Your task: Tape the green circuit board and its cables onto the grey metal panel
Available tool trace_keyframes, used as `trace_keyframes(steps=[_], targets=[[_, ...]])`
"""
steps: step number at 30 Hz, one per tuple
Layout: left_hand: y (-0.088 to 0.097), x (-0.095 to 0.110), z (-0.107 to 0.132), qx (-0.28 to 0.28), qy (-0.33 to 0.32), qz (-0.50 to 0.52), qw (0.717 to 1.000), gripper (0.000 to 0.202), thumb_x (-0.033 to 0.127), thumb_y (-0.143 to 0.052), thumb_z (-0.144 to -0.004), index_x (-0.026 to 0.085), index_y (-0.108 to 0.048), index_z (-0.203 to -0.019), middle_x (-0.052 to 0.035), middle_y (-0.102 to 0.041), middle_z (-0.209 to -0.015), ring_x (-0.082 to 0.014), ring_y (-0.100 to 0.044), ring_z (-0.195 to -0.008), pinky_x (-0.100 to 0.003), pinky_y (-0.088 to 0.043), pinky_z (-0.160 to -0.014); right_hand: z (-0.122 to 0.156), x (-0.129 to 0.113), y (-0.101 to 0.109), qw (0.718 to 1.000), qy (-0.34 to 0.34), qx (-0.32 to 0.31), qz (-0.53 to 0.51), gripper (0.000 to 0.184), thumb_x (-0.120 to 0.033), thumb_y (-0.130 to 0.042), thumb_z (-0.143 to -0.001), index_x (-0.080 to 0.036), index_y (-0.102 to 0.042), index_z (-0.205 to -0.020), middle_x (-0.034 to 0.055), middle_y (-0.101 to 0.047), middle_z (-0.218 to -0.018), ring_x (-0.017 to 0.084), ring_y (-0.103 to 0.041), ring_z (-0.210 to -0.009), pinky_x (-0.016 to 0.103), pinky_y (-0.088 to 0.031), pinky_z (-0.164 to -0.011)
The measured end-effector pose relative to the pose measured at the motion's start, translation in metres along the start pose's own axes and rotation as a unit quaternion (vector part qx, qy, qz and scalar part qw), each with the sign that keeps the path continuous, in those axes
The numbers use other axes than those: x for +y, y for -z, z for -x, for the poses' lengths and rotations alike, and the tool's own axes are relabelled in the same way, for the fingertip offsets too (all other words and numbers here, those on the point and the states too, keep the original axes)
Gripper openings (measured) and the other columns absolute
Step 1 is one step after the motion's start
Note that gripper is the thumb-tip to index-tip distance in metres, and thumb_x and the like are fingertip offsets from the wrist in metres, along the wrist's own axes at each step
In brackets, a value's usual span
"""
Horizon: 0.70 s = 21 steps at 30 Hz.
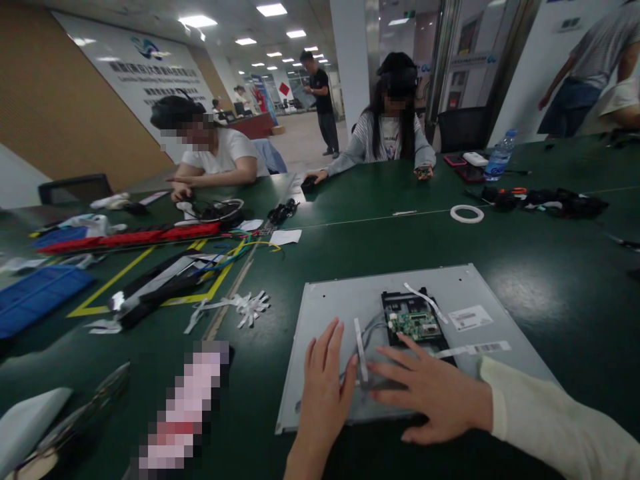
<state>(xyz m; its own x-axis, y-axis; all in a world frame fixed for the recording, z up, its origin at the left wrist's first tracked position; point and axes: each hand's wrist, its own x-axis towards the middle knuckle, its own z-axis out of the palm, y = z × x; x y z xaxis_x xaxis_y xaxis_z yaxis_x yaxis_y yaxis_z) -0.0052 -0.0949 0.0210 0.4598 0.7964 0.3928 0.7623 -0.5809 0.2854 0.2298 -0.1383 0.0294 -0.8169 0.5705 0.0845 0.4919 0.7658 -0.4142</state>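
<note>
A flat grey metal panel (345,300) lies on the green table in front of me. Fixed to it are a black bracket and a green circuit board (413,325), with grey cables (373,328) running left from the board. Strips of white tape (361,350) cross the cables and the bracket. My left hand (327,373) rests over the panel's left part, fingers stretched out, beside one tape strip. My right hand (425,390) is spread just below the board, its fingertips close to that same strip. Neither hand holds anything.
A bundle of white strips (250,308) and a pixelated pink object (185,407) lie to the left, near a blue tray (40,297). Ahead is a white tape ring (467,214); a water bottle (500,157) stands beyond. Two people sit across the table.
</note>
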Motion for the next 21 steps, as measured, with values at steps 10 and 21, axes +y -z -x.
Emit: trace_keyframes(steps=[10, 21], targets=[[0.003, 0.005, 0.000, 0.016, 0.030, 0.049, 0.998, 0.052, 0.026, -0.039, -0.095, 0.024, -0.023, -0.144, -0.0109, -0.036, -0.145, -0.0248, -0.033, -0.135, -0.049, -0.032, -0.110, 0.006, 0.000, -0.005, 0.994, -0.093, 0.030, 0.041, 0.064, -0.047, -0.047, -0.088, -0.029, -0.029, -0.146, 0.0073, -0.025, -0.152, 0.031, -0.016, -0.140, 0.062, 0.001, -0.108], [0.009, 0.008, 0.001, -0.008, 0.065, 0.088, 0.994, 0.049, 0.029, -0.037, -0.097, 0.024, -0.023, -0.144, -0.0094, -0.034, -0.145, -0.0217, -0.034, -0.135, -0.046, -0.032, -0.112, 0.041, 0.046, -0.010, 0.939, -0.268, 0.127, 0.176, 0.056, -0.050, -0.039, -0.091, -0.029, -0.034, -0.143, 0.0069, -0.025, -0.152, 0.034, -0.012, -0.140, 0.068, -0.004, -0.106]])
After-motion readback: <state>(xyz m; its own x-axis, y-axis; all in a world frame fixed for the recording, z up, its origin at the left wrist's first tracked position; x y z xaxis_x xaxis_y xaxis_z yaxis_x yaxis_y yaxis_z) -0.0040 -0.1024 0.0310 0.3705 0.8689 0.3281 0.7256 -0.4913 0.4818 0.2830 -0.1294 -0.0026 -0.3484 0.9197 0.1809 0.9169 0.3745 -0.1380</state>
